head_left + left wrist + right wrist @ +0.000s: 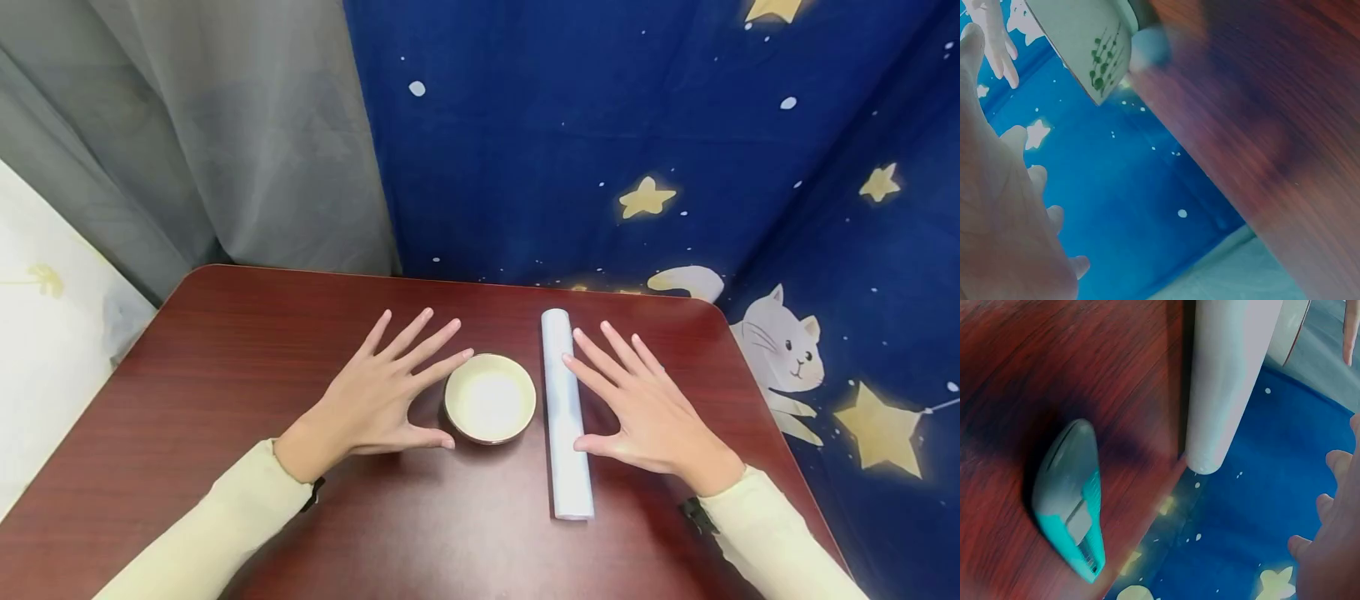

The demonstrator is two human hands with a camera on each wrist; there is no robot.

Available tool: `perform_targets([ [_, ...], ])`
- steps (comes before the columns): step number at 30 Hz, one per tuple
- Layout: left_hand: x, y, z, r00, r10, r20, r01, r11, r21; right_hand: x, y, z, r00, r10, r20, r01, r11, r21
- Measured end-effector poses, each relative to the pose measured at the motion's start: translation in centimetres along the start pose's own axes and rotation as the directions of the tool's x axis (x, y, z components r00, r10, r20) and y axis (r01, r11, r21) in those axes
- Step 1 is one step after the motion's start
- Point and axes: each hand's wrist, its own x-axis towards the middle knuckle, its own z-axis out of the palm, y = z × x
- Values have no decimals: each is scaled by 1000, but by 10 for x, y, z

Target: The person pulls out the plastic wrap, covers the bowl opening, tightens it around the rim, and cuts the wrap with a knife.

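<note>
My left hand (378, 392) hovers with fingers spread just left of a small cream bowl (491, 400), holding nothing. The bowl stands upright; its outer wall (1107, 44) carries a green plant pattern in the left wrist view. To the right of the bowl lies a long whitish roll (567, 417), glossy like plastic wrap. Spread above the table, my right hand (652, 417) has fingertips overlapping the roll in the head view; contact cannot be told. A teal and grey box cutter (1072, 500) lies on the table in the right wrist view, mostly hidden by that hand from above.
The dark red wooden table (247, 350) has rounded far corners. Behind it hang a grey curtain (247, 125) and a blue star-patterned curtain (525, 150). A white surface (45, 317) borders the table on the left.
</note>
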Motion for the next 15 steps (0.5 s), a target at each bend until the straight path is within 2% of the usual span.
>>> perform_targets([
  [8,-11,-11,1,1000,-27,-11,27,999,17,-15,11,3,999,32,-9,-32,999,-9],
  [15,-19,-19,3,998,-57,9,57,998,18,-24,20,4,999,45,-9,-45,999,0],
])
